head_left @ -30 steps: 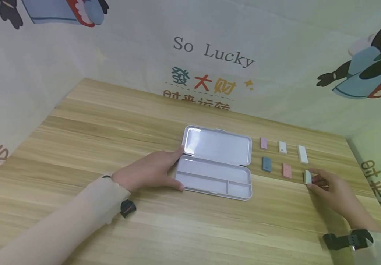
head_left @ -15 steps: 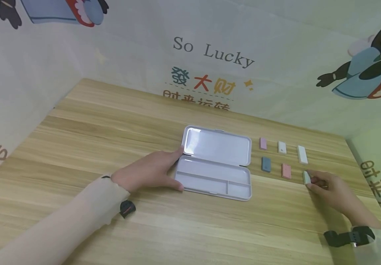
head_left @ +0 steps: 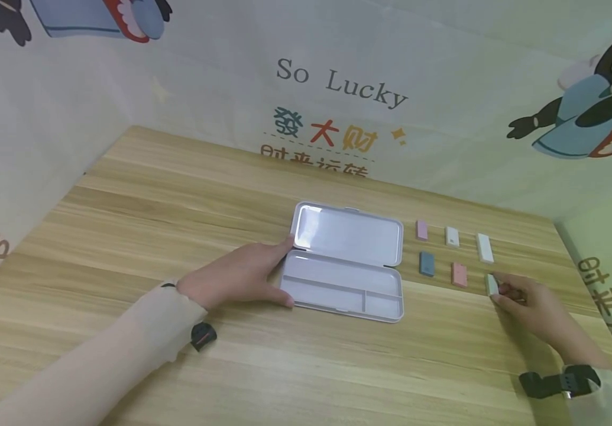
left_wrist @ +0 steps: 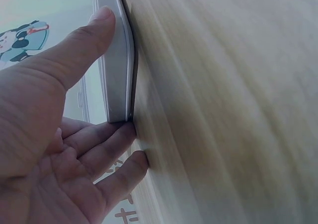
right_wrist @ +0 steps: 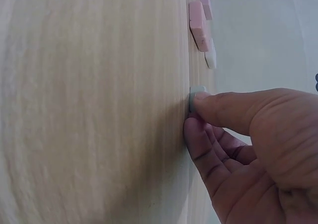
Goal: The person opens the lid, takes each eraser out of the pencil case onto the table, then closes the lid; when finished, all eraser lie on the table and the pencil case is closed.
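Note:
A pale lavender pencil case (head_left: 345, 275) lies opened flat on the wooden table, its lower half split by dividers. My left hand (head_left: 239, 273) rests at its left end, index finger by the hinge and thumb at the near corner. The left wrist view shows that thumb (left_wrist: 94, 33) lying along the case wall (left_wrist: 118, 70), with other fingers at its corner. At the right, my right hand (head_left: 531, 302) pinches a small pale green eraser (head_left: 491, 285) between thumb and fingers. In the right wrist view, the eraser (right_wrist: 195, 97) is partly covered by the thumb and sits at the tabletop.
Other erasers lie in two rows right of the case: lilac (head_left: 421, 230), white (head_left: 452, 236), a longer white one (head_left: 485, 248), blue (head_left: 426, 264) and pink (head_left: 459, 274). A printed cloth (head_left: 204, 77) stands behind the table (head_left: 284, 367).
The right hand has tilted the pale green eraser slightly, with its grip kept. The left hand and pencil case stay put; the view shifts a little.

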Demonstrator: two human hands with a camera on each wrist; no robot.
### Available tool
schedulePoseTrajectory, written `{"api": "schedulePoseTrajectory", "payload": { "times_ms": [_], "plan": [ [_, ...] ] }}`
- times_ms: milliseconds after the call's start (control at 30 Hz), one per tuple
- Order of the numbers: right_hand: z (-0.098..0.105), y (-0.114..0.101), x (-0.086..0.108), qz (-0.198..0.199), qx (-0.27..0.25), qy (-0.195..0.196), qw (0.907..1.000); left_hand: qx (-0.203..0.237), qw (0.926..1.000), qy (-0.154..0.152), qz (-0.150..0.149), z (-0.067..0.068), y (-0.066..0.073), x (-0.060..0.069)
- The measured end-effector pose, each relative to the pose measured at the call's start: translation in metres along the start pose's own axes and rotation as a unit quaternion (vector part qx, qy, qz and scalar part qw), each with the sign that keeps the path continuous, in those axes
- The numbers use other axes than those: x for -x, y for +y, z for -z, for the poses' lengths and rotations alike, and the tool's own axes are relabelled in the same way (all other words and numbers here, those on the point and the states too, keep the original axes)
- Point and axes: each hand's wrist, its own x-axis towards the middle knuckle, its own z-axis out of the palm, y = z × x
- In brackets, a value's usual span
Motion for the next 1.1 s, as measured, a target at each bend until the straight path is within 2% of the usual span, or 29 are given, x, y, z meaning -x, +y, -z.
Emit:
{"api": "schedulePoseTrajectory", "payload": {
  "times_ms": [333, 600, 700, 867, 1000, 1100],
  "plan": [
    [-0.001, -0.001, 0.002, -0.014, 0.002, 0.005, 0.9999, 0.010, 0.9999, -0.003, -0.001, -0.001, 0.001, 0.000],
    [0.006, -0.001, 0.003, -0.029, -0.001, -0.018, 0.9994, 0.014, 0.9999, -0.004, -0.005, -0.001, 0.002, -0.001],
    [0.008, -0.003, 0.002, -0.026, -0.003, 0.004, 0.9997, 0.017, 0.9998, -0.002, -0.005, -0.001, 0.003, -0.001],
    [0.006, -0.019, -0.006, 0.008, -0.009, 0.070, 0.9975, 0.008, 1.0000, 0.002, -0.003, -0.001, 0.002, 0.000],
    [0.005, -0.040, -0.016, 0.026, -0.045, 0.084, 0.9951, 0.003, 1.0000, 0.004, -0.006, 0.000, 0.001, 0.001],
    [0.002, -0.058, -0.025, 0.043, -0.078, 0.077, 0.9931, 0.003, 1.0000, 0.003, -0.007, 0.000, 0.000, 0.001]
  ]
}}
